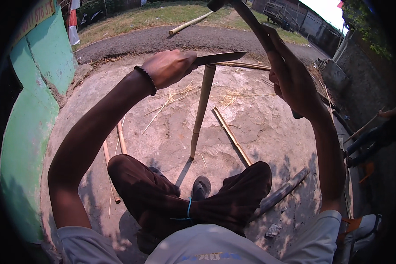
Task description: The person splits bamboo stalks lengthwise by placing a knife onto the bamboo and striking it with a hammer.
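Note:
My left hand [170, 68] is closed round the handle of a large knife [220, 58]. The blade points right and lies across the top end of an upright bamboo pole [202, 99], whose foot stands on the ground in front of my feet. My right hand [292, 83] grips a hammer [253, 28], raised to the upper right with its dark head above and right of the blade. The lower end of the hammer's handle sticks out below my fist.
A split bamboo piece [231, 135] and thin strips lie on the concrete. A dark pole [288, 187] lies beside my right knee, and a stone [273, 230] is close by. A green wall [30, 132] stands at left. At far right, another person's hand [388, 113] is by a stick.

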